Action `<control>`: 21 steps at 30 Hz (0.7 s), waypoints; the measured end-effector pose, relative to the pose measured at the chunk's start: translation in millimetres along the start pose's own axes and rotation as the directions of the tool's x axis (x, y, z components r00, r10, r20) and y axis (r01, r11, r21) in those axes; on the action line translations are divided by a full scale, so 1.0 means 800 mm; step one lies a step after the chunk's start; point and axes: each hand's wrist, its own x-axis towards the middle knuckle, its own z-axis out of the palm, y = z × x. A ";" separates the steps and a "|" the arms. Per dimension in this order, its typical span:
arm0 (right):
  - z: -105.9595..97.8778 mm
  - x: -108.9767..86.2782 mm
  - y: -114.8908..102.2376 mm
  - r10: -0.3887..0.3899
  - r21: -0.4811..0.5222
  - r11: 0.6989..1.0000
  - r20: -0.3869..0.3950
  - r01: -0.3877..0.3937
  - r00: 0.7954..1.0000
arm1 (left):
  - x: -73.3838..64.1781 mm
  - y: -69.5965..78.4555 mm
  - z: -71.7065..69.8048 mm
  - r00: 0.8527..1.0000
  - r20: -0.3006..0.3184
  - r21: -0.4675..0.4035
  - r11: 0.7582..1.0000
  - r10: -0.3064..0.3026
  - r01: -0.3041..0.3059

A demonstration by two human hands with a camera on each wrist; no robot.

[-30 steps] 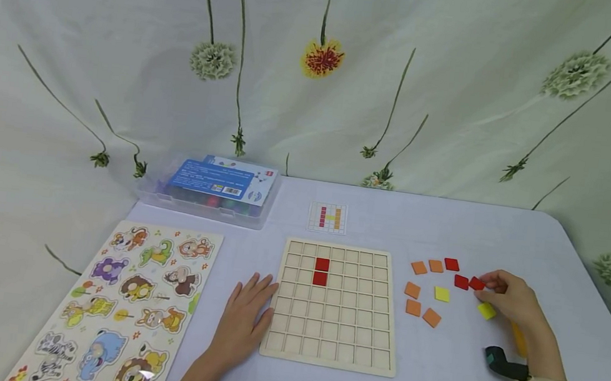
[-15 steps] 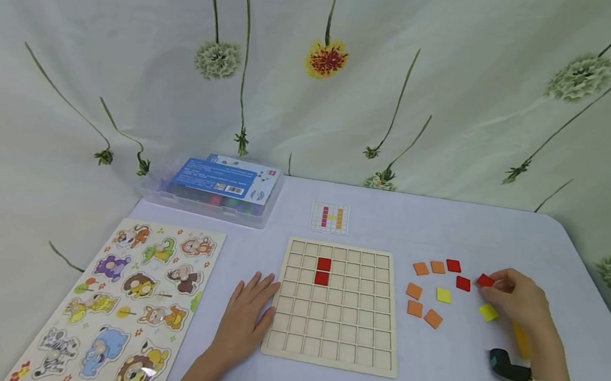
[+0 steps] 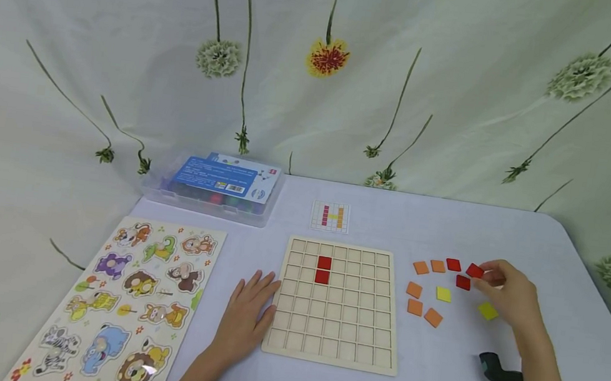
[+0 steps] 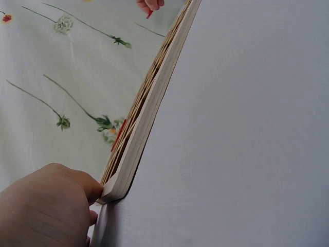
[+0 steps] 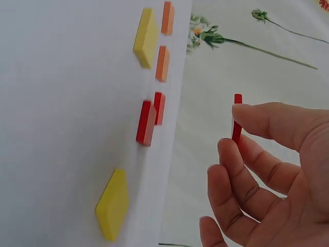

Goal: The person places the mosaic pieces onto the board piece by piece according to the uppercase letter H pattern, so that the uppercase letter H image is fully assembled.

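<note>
A wooden grid board (image 3: 330,347) lies in the middle of the white table, with two red tiles (image 3: 322,269) set in one column near its top. My left hand (image 3: 246,316) rests flat on the table against the board's left edge (image 4: 139,149). My right hand (image 3: 509,292) pinches a red square tile (image 3: 474,271) (image 5: 237,118) and holds it lifted just above the table. Loose tiles lie beside it: two red (image 3: 457,274), several orange (image 3: 418,291) and two yellow (image 3: 443,293).
A small pattern card (image 3: 329,216) lies behind the board. A clear plastic box (image 3: 212,187) stands at the back left. An animal puzzle board (image 3: 122,308) lies at the left. A flowered cloth (image 3: 319,72) hangs behind. The table edge runs along the right.
My right hand picked up one red tile from the table and lifted it slightly up and to the left. The left hand and board stayed still.
</note>
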 end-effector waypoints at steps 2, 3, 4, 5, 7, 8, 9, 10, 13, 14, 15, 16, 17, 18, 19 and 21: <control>0.006 0.001 -0.004 -0.031 0.013 0.999 -0.017 0.032 0.999 | 0.000 0.000 0.000 1.000 0.000 -0.003 1.000 -0.001 0.001; 0.008 -0.001 -0.010 -0.046 0.019 0.999 -0.024 0.047 0.999 | 0.000 0.000 0.000 1.000 0.001 -0.002 1.000 -0.001 0.001; 0.008 -0.003 -0.019 -0.064 0.028 0.997 -0.029 0.065 0.998 | 0.000 0.000 -0.001 1.000 0.001 -0.002 1.000 -0.001 0.001; 0.006 -0.007 -0.030 -0.080 0.045 0.996 -0.021 0.081 0.997 | 0.000 0.000 -0.001 1.000 0.000 -0.003 1.000 -0.001 0.001; -0.001 -0.017 -0.058 -0.098 0.079 0.992 -0.010 0.099 0.995 | 0.000 0.000 -0.001 1.000 -0.001 -0.001 1.000 0.000 0.000; -0.002 -0.021 -0.070 -0.110 0.082 0.990 -0.015 0.111 0.994 | 0.000 0.000 0.000 1.000 -0.002 0.001 1.000 0.001 -0.001; -0.004 -0.025 -0.081 -0.126 0.098 0.987 -0.005 0.126 0.992 | 0.000 0.000 0.000 1.000 -0.003 0.002 1.000 0.002 -0.002; -0.004 -0.028 -0.090 -0.138 0.106 0.985 0.000 0.137 0.990 | 0.000 0.000 0.000 1.000 -0.004 0.002 1.000 0.003 -0.003; 0.000 -0.034 -0.113 -0.169 0.124 0.978 0.012 0.166 0.986 | 0.001 0.000 0.001 1.000 -0.008 0.003 1.000 0.004 -0.004; 0.002 -0.035 -0.119 -0.178 0.136 0.975 0.017 0.174 0.984 | 0.001 -0.001 0.001 1.000 -0.007 0.004 1.000 0.004 -0.004; 0.004 -0.036 -0.125 -0.188 0.144 0.972 0.020 0.184 0.982 | 0.001 -0.001 0.002 1.000 -0.006 0.004 1.000 0.003 -0.003; 0.006 -0.037 -0.130 -0.200 0.154 0.969 0.021 0.194 0.980 | 0.001 -0.001 0.002 1.000 -0.005 0.004 1.000 0.003 -0.003; 0.009 -0.038 -0.135 -0.212 0.161 0.965 0.020 0.206 0.977 | 0.001 -0.001 0.002 1.000 -0.004 0.005 1.000 0.002 -0.002; 0.012 -0.039 -0.140 -0.224 0.168 0.961 0.021 0.218 0.974 | 0.001 -0.001 0.002 1.000 -0.002 0.006 1.000 0.001 -0.001; 0.015 -0.039 -0.145 -0.233 0.180 0.958 0.025 0.225 0.972 | 0.001 -0.001 0.002 1.000 -0.001 0.007 1.000 0.001 -0.001; 0.020 -0.040 -0.154 -0.251 0.196 0.951 0.031 0.240 0.968 | 0.001 -0.002 0.002 1.000 0.000 0.008 1.000 0.002 -0.002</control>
